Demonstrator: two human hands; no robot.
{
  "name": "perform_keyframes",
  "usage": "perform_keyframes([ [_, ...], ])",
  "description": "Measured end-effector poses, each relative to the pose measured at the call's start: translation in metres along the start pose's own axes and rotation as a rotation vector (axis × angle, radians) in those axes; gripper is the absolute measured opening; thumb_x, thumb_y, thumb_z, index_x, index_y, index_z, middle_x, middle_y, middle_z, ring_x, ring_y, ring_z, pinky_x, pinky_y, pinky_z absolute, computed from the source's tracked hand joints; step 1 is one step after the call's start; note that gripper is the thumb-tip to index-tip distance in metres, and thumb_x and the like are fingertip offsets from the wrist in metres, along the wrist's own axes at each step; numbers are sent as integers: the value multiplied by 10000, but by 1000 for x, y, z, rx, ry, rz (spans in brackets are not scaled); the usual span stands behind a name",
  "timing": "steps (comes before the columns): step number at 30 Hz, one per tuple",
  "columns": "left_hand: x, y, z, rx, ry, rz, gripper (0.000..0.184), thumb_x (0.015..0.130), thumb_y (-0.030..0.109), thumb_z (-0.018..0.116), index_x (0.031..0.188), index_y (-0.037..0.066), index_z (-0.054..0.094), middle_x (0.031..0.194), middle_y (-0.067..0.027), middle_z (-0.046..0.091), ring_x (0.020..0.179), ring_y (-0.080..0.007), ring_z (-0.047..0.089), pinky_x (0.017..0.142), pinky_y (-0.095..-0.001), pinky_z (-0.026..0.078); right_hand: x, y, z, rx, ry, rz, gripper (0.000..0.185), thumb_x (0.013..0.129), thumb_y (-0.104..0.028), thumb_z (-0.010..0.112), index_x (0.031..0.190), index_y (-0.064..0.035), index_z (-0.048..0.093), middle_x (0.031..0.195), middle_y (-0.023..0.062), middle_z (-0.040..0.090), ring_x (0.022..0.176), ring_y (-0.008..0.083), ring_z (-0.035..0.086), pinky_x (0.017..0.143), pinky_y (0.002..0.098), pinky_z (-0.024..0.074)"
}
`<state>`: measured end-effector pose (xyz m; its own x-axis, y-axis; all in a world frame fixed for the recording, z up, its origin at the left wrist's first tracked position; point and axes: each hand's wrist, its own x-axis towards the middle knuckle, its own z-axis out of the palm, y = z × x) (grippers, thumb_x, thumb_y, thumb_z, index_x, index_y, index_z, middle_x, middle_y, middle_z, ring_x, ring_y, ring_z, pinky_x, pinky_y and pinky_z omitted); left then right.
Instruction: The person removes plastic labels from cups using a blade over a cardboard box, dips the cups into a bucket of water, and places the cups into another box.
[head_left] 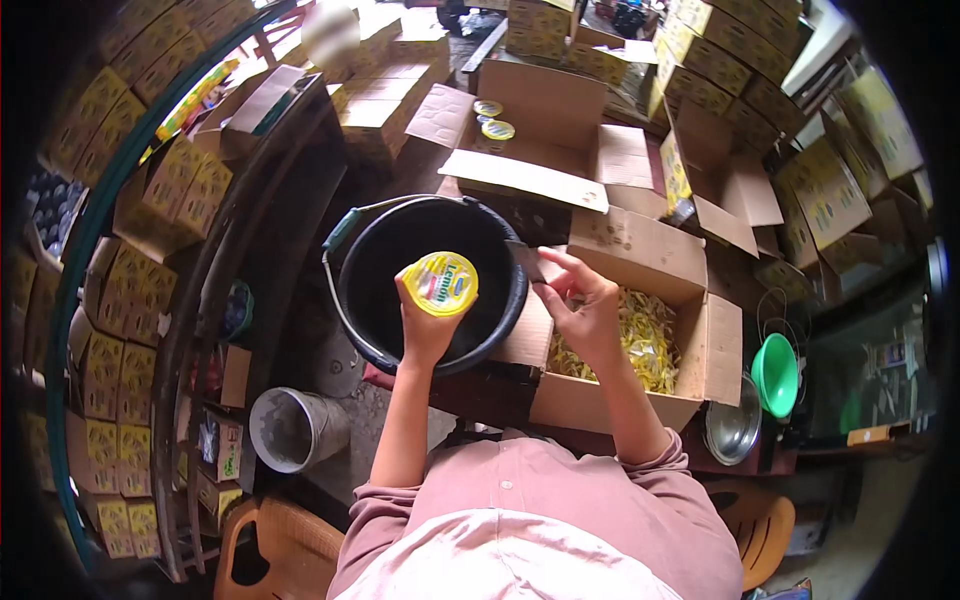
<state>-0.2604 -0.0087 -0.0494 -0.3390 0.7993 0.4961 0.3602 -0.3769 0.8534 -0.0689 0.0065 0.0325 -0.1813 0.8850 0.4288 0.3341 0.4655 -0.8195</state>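
My left hand [428, 335] is closed around a round cup with a yellow-rimmed lid marked "Lemon" [441, 283]. It holds the cup over a black bucket [375, 325], lid facing up. My right hand [583, 308] is at the bucket's right rim, thumb and fingers pinching a thin, flat, greyish blade-like piece [522, 260]; its exact kind is hard to make out. Below and beyond that hand, an open carton [690, 325] holds many yellow strips [640, 340]. The bucket's wire handle with a green grip [343, 229] rests to the left.
Another open carton [545, 95] stands behind the bucket, with several yellow-lidded cups [497, 130] at its left. A green bowl [775, 375] and a metal bowl [733, 425] are at right. A grey bucket [290, 430] stands lower left. Stacked cartons [130, 280] line the left.
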Motion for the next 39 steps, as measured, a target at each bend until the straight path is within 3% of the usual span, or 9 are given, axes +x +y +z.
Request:
perform_keyframes([
  [2,0,-8,-2,40,21,61,711,573,50,799,1087,58,308,962,-99,534,901,-192,551,809,-300,443,8,-13,8,-6,-130,-46,440,714,-1,632,1138,-96,562,658,81,597,556,128,540,556,254,439],
  [7,-1,-14,-4,-112,6,-35,692,597,37,785,1076,66,287,967,-73,524,911,-149,519,844,-278,393,19,-14,31,-76,-287,-136,371,740,-14,596,1107,-57,559,732,124,588,595,211,578,588,302,474],
  [10,1,-13,-4,74,-77,53,703,609,58,765,1098,59,260,1000,-96,513,915,-180,532,890,-295,369,25,-16,40,-121,-326,-183,333,748,-26,581,1080,-34,561,767,144,585,641,251,592,606,326,483],
  [13,4,-3,-3,212,20,70,663,627,50,731,1123,42,291,1036,-108,489,945,-202,523,890,-303,377,29,-15,44,-143,-356,-185,319,756,-39,564,1076,-41,565,791,147,577,675,291,578,630,357,476],
  [17,7,-1,-5,132,-20,-2,657,631,49,720,1149,31,317,1039,-127,481,976,-229,519,867,-311,420,29,-10,50,-208,-411,-198,320,764,-58,549,1083,-59,569,825,141,549,667,317,532,662,384,456],
  [20,4,-10,-1,-37,-5,-100,679,614,52,746,1139,40,316,1039,-131,483,957,-221,532,838,-300,444,27,-8,52,-268,-403,-246,324,760,-54,548,1084,-67,571,815,131,547,658,305,527,656,376,457],
  [35,3,-13,0,25,-13,-78,686,604,41,757,1121,58,306,1021,-145,483,931,-247,549,811,-320,465,28,-3,64,-377,-393,-364,340,692,-22,571,1032,-36,585,798,122,556,609,276,522,613,337,447],
  [39,3,-13,0,-15,-34,-95,692,604,34,753,1125,59,297,1023,-144,478,936,-251,544,817,-326,461,26,-2,66,-399,-394,-334,313,747,-50,566,1058,-81,591,789,118,536,619,291,509,607,364,456],
])
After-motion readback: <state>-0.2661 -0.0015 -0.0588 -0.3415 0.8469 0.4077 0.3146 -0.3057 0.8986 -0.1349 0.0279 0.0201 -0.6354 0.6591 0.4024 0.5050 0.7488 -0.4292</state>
